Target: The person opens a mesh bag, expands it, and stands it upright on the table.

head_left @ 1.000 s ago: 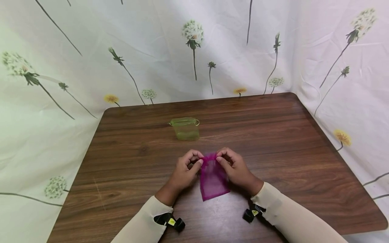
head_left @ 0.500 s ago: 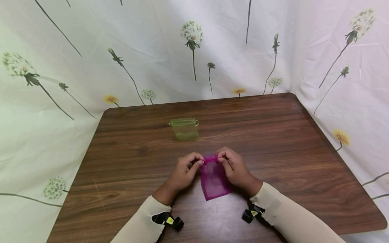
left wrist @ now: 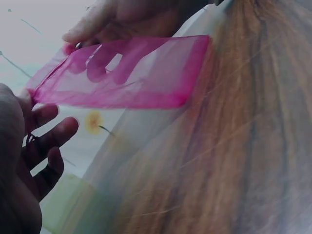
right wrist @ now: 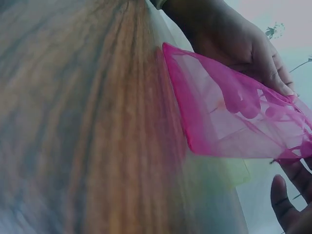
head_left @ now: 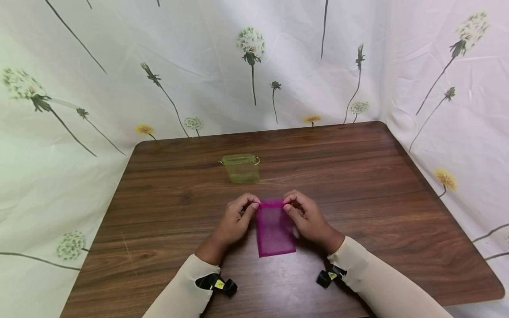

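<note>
A sheer magenta organza pouch [head_left: 276, 232] hangs between my two hands, its top edge pulled fairly straight. My left hand [head_left: 232, 221] pinches the upper left corner between thumb and forefinger. At the upper right corner, my right hand [head_left: 312, 223] pinches the fabric the same way. In the left wrist view the pouch [left wrist: 146, 80] is see-through, and fingers show behind it. The right wrist view shows the pouch [right wrist: 219, 117] with its lower edge near the tabletop. I see nothing inside it.
A sheer green organza pouch [head_left: 242, 172] with drawstring loops at its sides lies flat beyond my hands. The brown wooden table [head_left: 338, 168] meets a white flower-print cloth [head_left: 294, 57] at its back and sides. Black wrist straps [head_left: 222, 285] sit on both sleeves.
My left hand has moved slightly left, so the magenta pouch's bunched top is now spread wider. Its lower edge has swung left and hangs straighter. The green pouch stays put.
</note>
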`<action>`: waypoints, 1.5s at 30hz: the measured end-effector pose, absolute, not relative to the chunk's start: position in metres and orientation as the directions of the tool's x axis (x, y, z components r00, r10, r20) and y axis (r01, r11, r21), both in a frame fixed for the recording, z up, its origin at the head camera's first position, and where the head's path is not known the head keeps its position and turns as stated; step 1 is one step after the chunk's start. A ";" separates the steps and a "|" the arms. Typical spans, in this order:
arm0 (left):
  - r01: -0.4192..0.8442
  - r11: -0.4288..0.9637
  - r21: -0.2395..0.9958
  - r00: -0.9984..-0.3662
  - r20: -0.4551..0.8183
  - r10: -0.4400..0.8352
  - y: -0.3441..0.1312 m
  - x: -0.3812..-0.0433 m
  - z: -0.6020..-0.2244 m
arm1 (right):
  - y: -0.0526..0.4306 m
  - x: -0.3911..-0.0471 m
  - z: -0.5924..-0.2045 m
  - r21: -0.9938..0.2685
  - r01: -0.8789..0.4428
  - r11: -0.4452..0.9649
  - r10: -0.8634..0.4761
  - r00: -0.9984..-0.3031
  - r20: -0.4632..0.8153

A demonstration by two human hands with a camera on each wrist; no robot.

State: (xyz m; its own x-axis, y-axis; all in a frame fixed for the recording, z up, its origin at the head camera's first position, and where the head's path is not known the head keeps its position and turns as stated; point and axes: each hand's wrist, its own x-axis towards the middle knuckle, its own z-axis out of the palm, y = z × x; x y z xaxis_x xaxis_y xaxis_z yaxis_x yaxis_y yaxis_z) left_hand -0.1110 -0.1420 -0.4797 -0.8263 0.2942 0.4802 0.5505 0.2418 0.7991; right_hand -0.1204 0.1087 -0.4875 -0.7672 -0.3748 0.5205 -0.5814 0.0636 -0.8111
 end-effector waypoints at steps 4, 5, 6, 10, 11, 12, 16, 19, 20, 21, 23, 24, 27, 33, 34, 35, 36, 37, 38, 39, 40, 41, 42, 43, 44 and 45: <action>0.526 0.239 0.816 -0.846 0.473 0.246 -0.138 -0.109 -0.480 | 0.108 -0.118 -0.486 -0.837 -0.542 0.072 -0.409 -0.782 0.471; 0.525 0.234 0.818 -0.847 0.476 0.236 -0.137 -0.109 -0.480 | 0.107 -0.118 -0.486 -0.838 -0.540 0.081 -0.412 -0.784 0.465; 0.526 0.230 0.819 -0.847 0.481 0.228 -0.136 -0.109 -0.480 | 0.107 -0.118 -0.486 -0.836 -0.541 0.092 -0.412 -0.785 0.462; 0.540 0.223 0.811 -0.839 0.500 0.214 -0.132 -0.111 -0.482 | 0.105 -0.120 -0.486 -0.841 -0.527 0.123 -0.386 -0.806 0.449; 0.541 0.219 0.812 -0.839 0.501 0.215 -0.131 -0.111 -0.482 | 0.105 -0.120 -0.486 -0.843 -0.522 0.126 -0.377 -0.812 0.446; 0.540 0.222 0.812 -0.839 0.498 0.219 -0.131 -0.112 -0.482 | 0.105 -0.121 -0.486 -0.844 -0.520 0.128 -0.367 -0.816 0.447; 0.529 0.242 0.813 -0.843 0.471 0.262 -0.133 -0.113 -0.479 | 0.104 -0.127 -0.485 -0.832 -0.537 0.140 -0.338 -0.816 0.469; 0.529 0.258 0.809 -0.839 0.453 0.302 -0.135 -0.118 -0.476 | 0.104 -0.132 -0.484 -0.822 -0.547 0.159 -0.328 -0.815 0.478; 0.530 0.258 0.808 -0.837 0.450 0.311 -0.135 -0.120 -0.475 | 0.104 -0.134 -0.483 -0.821 -0.546 0.167 -0.326 -0.816 0.477; 0.529 0.257 0.809 -0.836 0.446 0.319 -0.135 -0.122 -0.475 | 0.103 -0.135 -0.482 -0.822 -0.542 0.176 -0.323 -0.821 0.472; 0.528 0.254 0.811 -0.835 0.441 0.328 -0.135 -0.127 -0.474 | 0.102 -0.139 -0.481 -0.823 -0.537 0.186 -0.318 -0.825 0.467; 0.524 0.252 0.814 -0.837 0.437 0.328 -0.135 -0.129 -0.474 | 0.102 -0.141 -0.480 -0.826 -0.533 0.187 -0.318 -0.828 0.462; 0.504 0.254 0.825 -0.849 0.420 0.320 -0.136 -0.134 -0.475 | 0.101 -0.145 -0.479 -0.837 -0.519 0.172 -0.326 -0.832 0.449; 0.492 0.241 0.837 -0.857 0.418 0.300 -0.137 -0.138 -0.476 | 0.103 -0.150 -0.479 -0.907 -0.411 0.096 -0.397 -0.851 0.343; 0.495 0.243 0.834 -0.856 0.420 0.303 -0.137 -0.138 -0.476 | 0.103 -0.151 -0.479 -0.918 -0.387 0.092 -0.411 -0.854 0.319; 0.499 0.248 0.831 -0.853 0.421 0.308 -0.137 -0.138 -0.476 | 0.103 -0.152 -0.480 -0.926 -0.366 0.090 -0.421 -0.857 0.297; 0.501 0.254 0.827 -0.852 0.420 0.312 -0.137 -0.137 -0.477 | 0.104 -0.152 -0.480 -0.932 -0.351 0.095 -0.427 -0.860 0.280; 0.504 0.261 0.823 -0.850 0.420 0.317 -0.138 -0.137 -0.478 | 0.104 -0.153 -0.481 -0.933 -0.345 0.101 -0.432 -0.860 0.271; 0.504 0.267 0.821 -0.850 0.417 0.323 -0.138 -0.137 -0.478 | 0.104 -0.153 -0.482 -0.932 -0.345 0.108 -0.433 -0.860 0.268; 0.503 0.271 0.821 -0.850 0.413 0.328 -0.138 -0.136 -0.479 | 0.104 -0.153 -0.482 -0.929 -0.352 0.112 -0.431 -0.860 0.274; 0.500 0.275 0.821 -0.850 0.406 0.334 -0.138 -0.136 -0.479 | 0.104 -0.153 -0.482 -0.927 -0.360 0.108 -0.427 -0.859 0.284; 0.497 0.283 0.820 -0.852 0.400 0.338 -0.139 -0.136 -0.479 | 0.104 -0.153 -0.483 -0.922 -0.373 0.104 -0.423 -0.856 0.299; 0.494 0.291 0.819 -0.854 0.393 0.341 -0.139 -0.135 -0.480 | 0.105 -0.153 -0.483 -0.916 -0.390 0.097 -0.421 -0.850 0.317; 0.490 0.300 0.819 -0.856 0.385 0.345 -0.139 -0.135 -0.479 | 0.105 -0.153 -0.484 -0.910 -0.406 0.088 -0.420 -0.843 0.336; 0.488 0.312 0.815 -0.857 0.378 0.350 -0.140 -0.135 -0.479 | 0.106 -0.153 -0.484 -0.903 -0.421 0.081 -0.420 -0.836 0.352; 0.493 0.328 0.806 -0.854 0.377 0.357 -0.140 -0.134 -0.478 | 0.107 -0.152 -0.484 -0.897 -0.435 0.076 -0.422 -0.829 0.366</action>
State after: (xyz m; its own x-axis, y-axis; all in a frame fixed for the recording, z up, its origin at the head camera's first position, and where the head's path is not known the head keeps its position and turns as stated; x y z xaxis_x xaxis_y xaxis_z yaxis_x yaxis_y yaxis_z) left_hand -0.1343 -0.1401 -0.4781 -0.8545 0.3569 0.3775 0.4930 0.3281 0.8058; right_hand -0.1519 0.1070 -0.4843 -0.8294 -0.4221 0.3660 -0.4347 0.0761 -0.8974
